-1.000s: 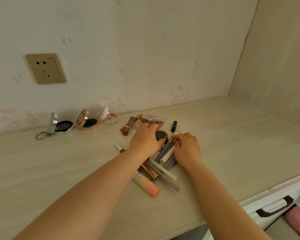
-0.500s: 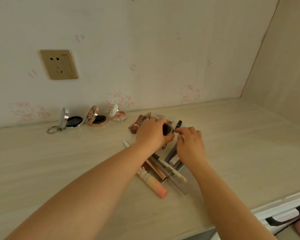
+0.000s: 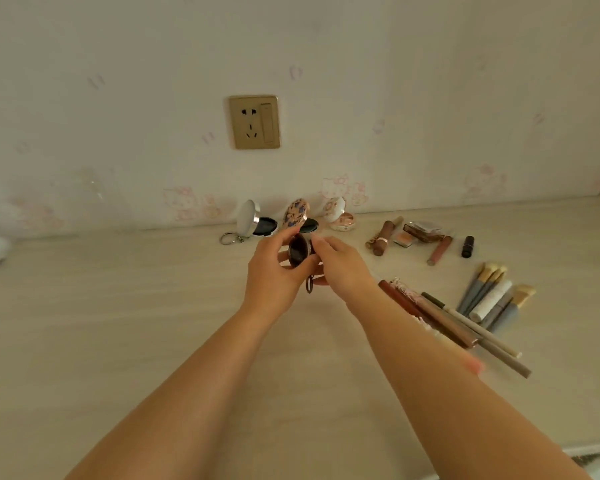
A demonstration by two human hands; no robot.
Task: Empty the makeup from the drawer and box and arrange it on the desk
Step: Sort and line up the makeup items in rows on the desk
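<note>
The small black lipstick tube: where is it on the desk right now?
In the head view the black lipstick tube lies at the right rear of the desk, just right of the pink gloss tube and beyond the grey brushes.

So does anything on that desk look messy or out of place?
Mostly tidy: three open compacts stand in a row by the wall. The pencils and tubes right of the right hand lie criss-crossed in a loose heap, not yet lined up. Nothing looks spilled or broken.

Desk (image 3: 153,323) of pale matt wood-grain laminate; wall socket (image 3: 254,122) with brushed gold, metallic-looking plate; small round compact (image 3: 298,251) with dark glossy face and metal ring; open compact (image 3: 257,221) with shiny chrome rim; slim brush handles (image 3: 478,294) in matt grey with gold tips.
</note>
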